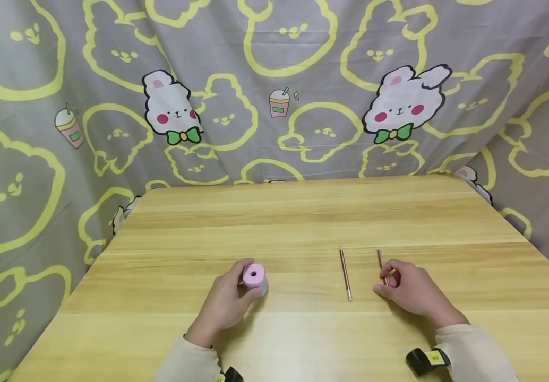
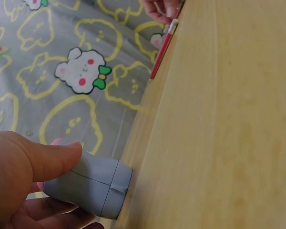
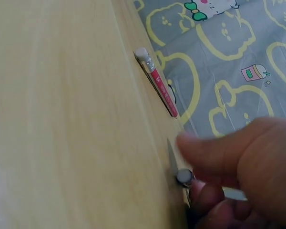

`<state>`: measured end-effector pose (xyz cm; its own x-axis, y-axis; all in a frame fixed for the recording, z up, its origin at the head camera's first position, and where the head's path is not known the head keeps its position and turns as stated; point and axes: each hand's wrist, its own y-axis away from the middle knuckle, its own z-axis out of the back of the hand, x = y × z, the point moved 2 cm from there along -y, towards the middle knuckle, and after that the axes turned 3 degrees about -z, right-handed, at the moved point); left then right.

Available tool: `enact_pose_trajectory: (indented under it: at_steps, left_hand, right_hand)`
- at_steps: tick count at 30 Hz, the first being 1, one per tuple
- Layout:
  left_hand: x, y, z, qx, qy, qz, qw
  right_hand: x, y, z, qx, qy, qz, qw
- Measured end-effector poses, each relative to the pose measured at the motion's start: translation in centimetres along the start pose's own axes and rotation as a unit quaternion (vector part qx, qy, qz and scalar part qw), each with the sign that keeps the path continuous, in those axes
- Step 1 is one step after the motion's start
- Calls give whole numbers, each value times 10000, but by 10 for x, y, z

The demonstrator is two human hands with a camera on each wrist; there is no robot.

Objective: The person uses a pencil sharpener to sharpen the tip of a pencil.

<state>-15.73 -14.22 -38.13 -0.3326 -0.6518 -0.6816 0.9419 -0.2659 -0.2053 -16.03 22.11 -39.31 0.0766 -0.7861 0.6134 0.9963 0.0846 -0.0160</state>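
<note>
In the head view my left hand (image 1: 226,300) grips a small pencil sharpener (image 1: 254,275) with a pink top, a round hole in it and a grey body. The left wrist view shows its grey side (image 2: 90,183) between thumb and fingers, close over the table. To the right, my right hand (image 1: 410,289) has its thumb and curled fingers around the lower part of a dark red pencil (image 1: 379,255). That pencil's eraser end (image 3: 184,177) shows by the fingertips in the right wrist view, where the thumb is blurred. A second red pencil (image 1: 345,273) lies between the hands, eraser toward me.
The wooden table (image 1: 303,212) has its far edge against a grey curtain (image 1: 236,69) with yellow outlines and white cartoon animals. The curtain also hangs along both sides. Black straps with yellow labels (image 1: 435,357) sit at the wrists, over light sleeves (image 1: 475,353).
</note>
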Motion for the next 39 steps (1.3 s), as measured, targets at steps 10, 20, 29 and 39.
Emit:
enact_pose_trajectory:
  at_steps: [10, 20, 29, 39]
  left_hand:
    - [-3, -6, -3, -99, 153, -11, 9998]
    - [1, -4, -2, -248, 598, 170, 9978]
    - [2, 4, 4, -495, 605, 68, 9969]
    - [-4, 5, 5, -475, 885, 70, 9949]
  right_hand:
    - [-9, 1, 14, -107, 346, -107, 9993]
    - [-15, 5, 19, -381, -95, 167, 9991]
    - [-15, 12, 22, -545, -213, 171, 9981]
    - [-3, 19, 21, -1033, -673, 776, 9893]
